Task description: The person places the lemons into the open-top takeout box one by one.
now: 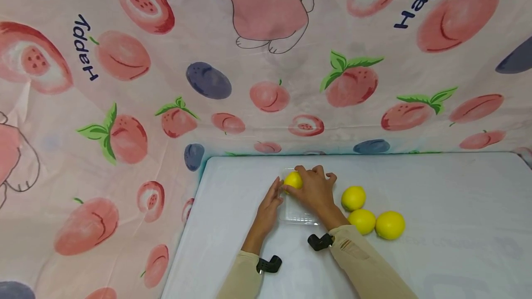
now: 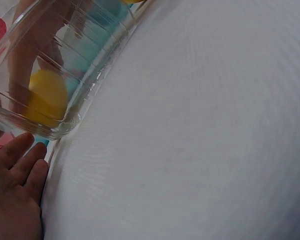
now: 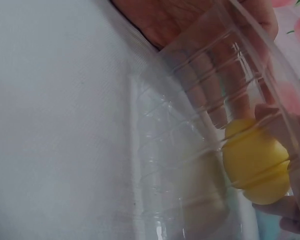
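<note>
A clear plastic container (image 1: 300, 218) sits on the white table. In its far left corner is a yellow lemon (image 1: 293, 181), which my right hand (image 1: 317, 191) holds between thumb and fingers. My left hand (image 1: 267, 210) rests against the container's left side with its fingers stretched out. Through the clear wall in the left wrist view, the lemon (image 2: 47, 97) shows low in the corner, just above the left fingertips. The right wrist view has the lemon (image 3: 255, 162) behind the ridged plastic, with fingers on both sides of it.
Three more lemons lie right of the container: one farther back (image 1: 353, 198), one beside the right sleeve (image 1: 362, 222), one at the right (image 1: 390, 225). A fruit-print cloth (image 1: 232, 142) hangs behind and left of the table.
</note>
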`<state>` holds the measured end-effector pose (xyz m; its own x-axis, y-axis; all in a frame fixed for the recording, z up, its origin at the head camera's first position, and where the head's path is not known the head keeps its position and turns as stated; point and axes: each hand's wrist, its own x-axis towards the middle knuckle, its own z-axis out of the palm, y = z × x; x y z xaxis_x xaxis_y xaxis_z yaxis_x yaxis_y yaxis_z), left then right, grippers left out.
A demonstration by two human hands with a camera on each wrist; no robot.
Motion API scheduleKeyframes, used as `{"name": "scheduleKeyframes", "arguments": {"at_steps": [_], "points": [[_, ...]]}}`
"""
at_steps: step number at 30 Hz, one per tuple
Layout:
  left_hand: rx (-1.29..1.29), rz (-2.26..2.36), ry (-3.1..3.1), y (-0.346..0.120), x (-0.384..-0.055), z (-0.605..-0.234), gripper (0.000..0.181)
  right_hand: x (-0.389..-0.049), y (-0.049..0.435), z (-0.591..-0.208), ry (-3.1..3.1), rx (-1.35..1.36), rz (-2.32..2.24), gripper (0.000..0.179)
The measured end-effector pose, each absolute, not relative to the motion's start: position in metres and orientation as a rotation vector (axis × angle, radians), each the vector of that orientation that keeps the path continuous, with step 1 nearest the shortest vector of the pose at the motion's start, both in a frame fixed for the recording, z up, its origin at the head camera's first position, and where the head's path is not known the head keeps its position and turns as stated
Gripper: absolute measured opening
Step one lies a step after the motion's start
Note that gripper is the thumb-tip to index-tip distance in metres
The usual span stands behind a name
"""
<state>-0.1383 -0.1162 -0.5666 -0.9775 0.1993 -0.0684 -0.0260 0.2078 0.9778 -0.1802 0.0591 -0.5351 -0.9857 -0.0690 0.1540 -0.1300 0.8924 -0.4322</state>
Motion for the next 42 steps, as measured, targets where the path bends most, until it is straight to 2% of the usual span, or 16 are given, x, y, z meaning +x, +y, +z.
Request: {"name": "scheduleKeyframes", "arguments": {"at_steps": [21, 42], "points": [[0.179, 1.838, 2.319, -0.118, -0.139, -0.573, 0.062, -0.177, 0.058, -0.537, -2.907, 0.152, 0.576, 0.079], [0.163, 1.819, 2.332, -0.117, -0.139, -0.572, 0.062, -0.176, 0.07, -0.528, -2.909, 0.192, 0.781, 0.066]]}}
